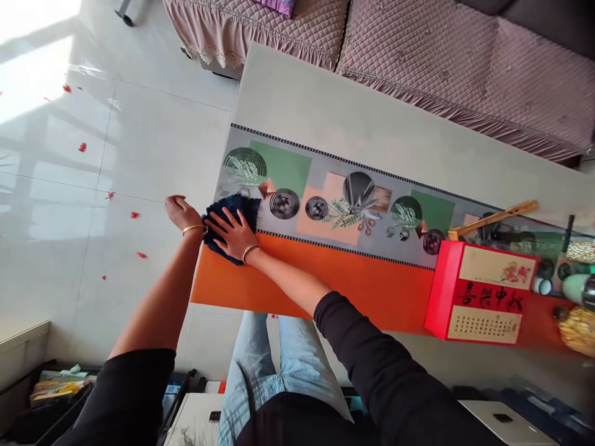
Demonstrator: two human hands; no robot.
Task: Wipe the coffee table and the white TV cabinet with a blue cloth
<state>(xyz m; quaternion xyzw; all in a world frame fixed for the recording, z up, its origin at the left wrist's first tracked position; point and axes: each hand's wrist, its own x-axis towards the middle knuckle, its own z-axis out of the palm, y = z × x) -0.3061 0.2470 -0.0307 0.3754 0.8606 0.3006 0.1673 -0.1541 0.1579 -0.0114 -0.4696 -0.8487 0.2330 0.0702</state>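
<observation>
A dark blue cloth (214, 243) lies bunched on the left end of the long table (302, 282), partly over its edge. My right hand (236, 236) presses flat on it with the fingers spread. Beyond the table's left edge, beside the cloth, my left hand (183, 212) is loosely cupped with nothing visible in it. Its fingertips are partly turned away from view. Under the cloth runs a grey patterned strip (320, 173) with an orange band along the near side.
A red gift box (488, 291) stands on the table's right part, with a wooden-handled brush (499, 218) behind it. Cups and jars crowd the far right, near a green vessel (576, 290). A quilted pink sofa (418, 68) borders the far side. Red scraps dot the floor (153, 155).
</observation>
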